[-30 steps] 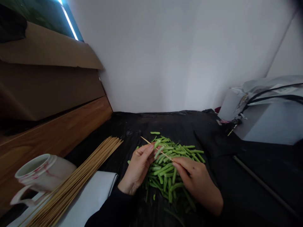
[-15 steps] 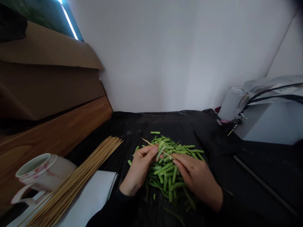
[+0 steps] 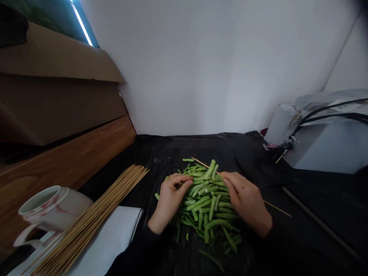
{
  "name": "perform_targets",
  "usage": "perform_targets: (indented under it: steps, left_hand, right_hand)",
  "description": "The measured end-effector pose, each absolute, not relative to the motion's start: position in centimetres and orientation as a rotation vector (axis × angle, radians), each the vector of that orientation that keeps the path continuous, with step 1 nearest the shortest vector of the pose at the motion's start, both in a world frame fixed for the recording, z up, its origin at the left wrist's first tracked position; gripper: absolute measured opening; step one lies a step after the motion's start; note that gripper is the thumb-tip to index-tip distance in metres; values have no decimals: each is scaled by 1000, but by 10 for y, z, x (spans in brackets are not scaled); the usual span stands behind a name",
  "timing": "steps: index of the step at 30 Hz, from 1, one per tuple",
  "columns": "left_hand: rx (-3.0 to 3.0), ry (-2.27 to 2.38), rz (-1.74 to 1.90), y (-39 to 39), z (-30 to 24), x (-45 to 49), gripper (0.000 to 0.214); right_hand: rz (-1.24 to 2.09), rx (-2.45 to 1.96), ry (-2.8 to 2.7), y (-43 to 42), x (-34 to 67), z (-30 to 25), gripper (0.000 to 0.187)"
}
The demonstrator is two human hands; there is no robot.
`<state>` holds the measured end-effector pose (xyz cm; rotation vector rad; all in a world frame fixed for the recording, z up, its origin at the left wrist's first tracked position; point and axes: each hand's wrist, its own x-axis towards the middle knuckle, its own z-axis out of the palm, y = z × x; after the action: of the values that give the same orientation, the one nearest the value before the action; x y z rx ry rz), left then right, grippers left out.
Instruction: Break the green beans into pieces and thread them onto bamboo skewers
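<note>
A pile of cut green bean pieces [image 3: 207, 203] lies on black plastic sheeting [image 3: 172, 153]. My right hand [image 3: 247, 199] is closed on a thin bamboo skewer [image 3: 276, 208] that carries two bean pieces [image 3: 211, 168] near its far tip. The skewer's tail sticks out to the right behind my wrist. My left hand [image 3: 169, 195] rests on the left side of the pile, its fingertips pinched on a bean piece.
A bundle of bamboo skewers [image 3: 94, 218] lies at the left over a white sheet [image 3: 115, 237]. A white cup [image 3: 46, 211] stands at the far left beside wooden boards [image 3: 66, 161]. A white box with black cables [image 3: 324, 142] sits at the right.
My right hand moved right and away with the skewer, which now carries two bean pieces. My left hand let go of the skewer and dropped to the pile.
</note>
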<state>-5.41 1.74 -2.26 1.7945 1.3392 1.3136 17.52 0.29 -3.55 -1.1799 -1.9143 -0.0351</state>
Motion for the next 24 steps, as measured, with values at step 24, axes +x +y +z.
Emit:
perform_targets:
  steps: [24]
  left_hand:
    - [1244, 1112, 1439, 11, -8, -53, 17]
  right_hand:
    - [-23, -1078, -1941, -3, 172, -36, 24]
